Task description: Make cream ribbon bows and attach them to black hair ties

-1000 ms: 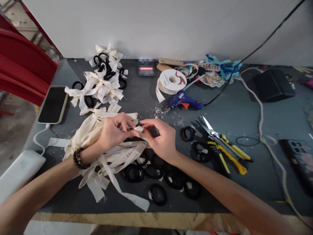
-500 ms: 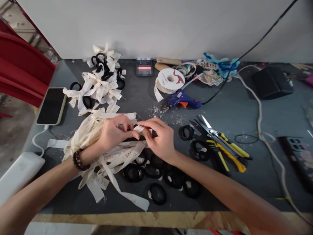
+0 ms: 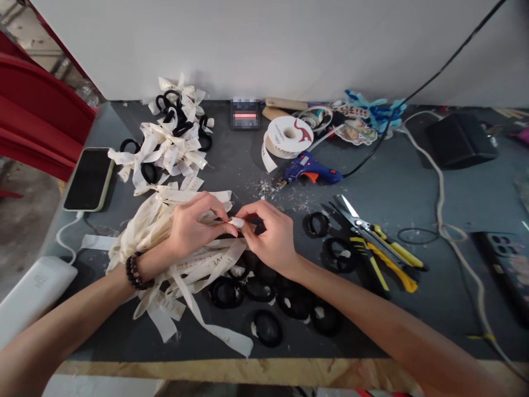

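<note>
Over the middle of the table, both of my hands meet at a short cream ribbon piece [image 3: 237,222]. My left hand [image 3: 196,223] pinches its left end between thumb and forefinger. On the other side my right hand [image 3: 270,231] grips it with thumb and fingertips. Something dark shows behind the right fingers, but I cannot tell whether it is a hair tie. Long printed ribbon strips [image 3: 144,220] lie in a heap under my left hand and wrist. Several black hair ties [image 3: 268,328] with white bits on them are spread below my right hand.
Ribbon bows on hair ties [image 3: 169,143] are piled at the back left. A ribbon spool [image 3: 289,132] stands behind a blue glue gun [image 3: 312,168], whose cord runs up right. Scissors [image 3: 363,226] and a yellow-black cutter [image 3: 372,264] lie right. A phone [image 3: 88,179] charges at left.
The fingers of both hands have shifted slightly around the ribbon piece, which now looks more tightly folded between them. The rest of the table looks the same.
</note>
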Action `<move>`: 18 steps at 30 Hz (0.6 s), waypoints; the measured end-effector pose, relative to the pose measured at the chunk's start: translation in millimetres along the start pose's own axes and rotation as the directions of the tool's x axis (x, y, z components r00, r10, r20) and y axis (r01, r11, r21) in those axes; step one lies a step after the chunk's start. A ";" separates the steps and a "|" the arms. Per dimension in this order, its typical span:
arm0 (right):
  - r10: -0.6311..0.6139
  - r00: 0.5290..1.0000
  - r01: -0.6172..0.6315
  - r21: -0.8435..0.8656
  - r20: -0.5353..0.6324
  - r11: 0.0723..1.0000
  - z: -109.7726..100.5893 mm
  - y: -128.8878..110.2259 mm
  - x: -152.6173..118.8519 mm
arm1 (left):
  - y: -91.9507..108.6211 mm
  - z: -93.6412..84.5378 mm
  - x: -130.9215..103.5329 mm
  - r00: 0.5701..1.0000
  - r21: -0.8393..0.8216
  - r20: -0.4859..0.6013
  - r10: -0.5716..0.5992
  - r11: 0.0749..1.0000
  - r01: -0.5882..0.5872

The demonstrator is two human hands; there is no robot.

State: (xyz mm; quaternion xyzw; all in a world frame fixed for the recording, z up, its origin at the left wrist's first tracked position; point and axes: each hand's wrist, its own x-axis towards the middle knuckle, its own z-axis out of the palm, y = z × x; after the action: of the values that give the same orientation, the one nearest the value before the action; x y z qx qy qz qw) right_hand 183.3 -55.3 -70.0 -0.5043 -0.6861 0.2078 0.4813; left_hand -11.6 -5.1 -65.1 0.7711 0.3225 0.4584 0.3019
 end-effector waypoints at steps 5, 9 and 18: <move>0.022 1.000 -0.022 -0.001 0.004 1.000 0.4 4.5 -1.3 | 1.4 -4.6 1.2 0.988 -0.115 0.096 -0.119 0.985 0.130; 0.008 1.000 -0.008 -0.017 0.002 1.000 -0.5 5.6 -1.4 | 1.4 -5.5 5.2 0.984 -0.068 0.058 -0.170 0.982 0.174; -0.012 1.000 0.012 0.000 0.013 1.000 -1.2 4.3 -0.9 | 3.4 -3.6 8.0 0.972 -0.127 0.185 -0.143 0.978 0.168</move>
State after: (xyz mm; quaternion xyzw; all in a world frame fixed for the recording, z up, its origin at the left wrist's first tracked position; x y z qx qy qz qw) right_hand 186.5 -54.6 -73.2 -0.4988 -0.6924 0.2082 0.4779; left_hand -11.1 -0.3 -56.9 0.7573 0.3210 0.3856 0.4180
